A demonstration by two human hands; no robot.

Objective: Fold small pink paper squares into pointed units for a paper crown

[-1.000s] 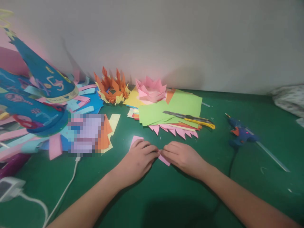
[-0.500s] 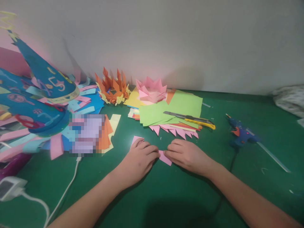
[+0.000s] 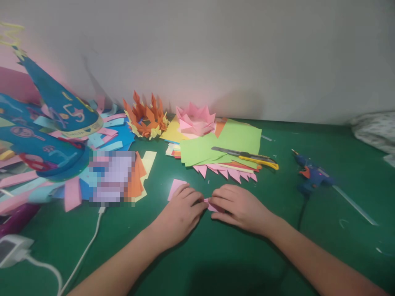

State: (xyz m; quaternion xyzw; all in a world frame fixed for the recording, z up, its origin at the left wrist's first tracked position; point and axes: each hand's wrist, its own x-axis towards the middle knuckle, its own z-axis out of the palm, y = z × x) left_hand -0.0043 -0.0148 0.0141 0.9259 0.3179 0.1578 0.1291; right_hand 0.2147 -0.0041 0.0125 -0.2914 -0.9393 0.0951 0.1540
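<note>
Low over the green table, my left hand (image 3: 184,211) and my right hand (image 3: 236,205) meet at a small piece of pink paper (image 3: 213,207). The fingers of my left hand are closed on its left end. On the other end, my right hand presses with bent fingers, covering most of that side. Another pink paper piece (image 3: 175,188) lies flat, partly under my left hand. Just beyond the hands, pink paper triangles (image 3: 235,175) stick out from under green paper sheets (image 3: 197,150), with a yellow utility knife (image 3: 257,159) on top.
A blue glue gun (image 3: 316,172) with a clear stick lies to the right, its cord running toward me. Pink (image 3: 196,118) and orange paper crowns (image 3: 146,117) stand at the back. Blue cone hats (image 3: 69,105), paper strips and a white cable (image 3: 92,238) fill the left side.
The right hand's fingers have shifted over the pink paper, covering more of it. The left hand stays nearly in place, showing more of the loose pink piece. The view has tilted slightly.
</note>
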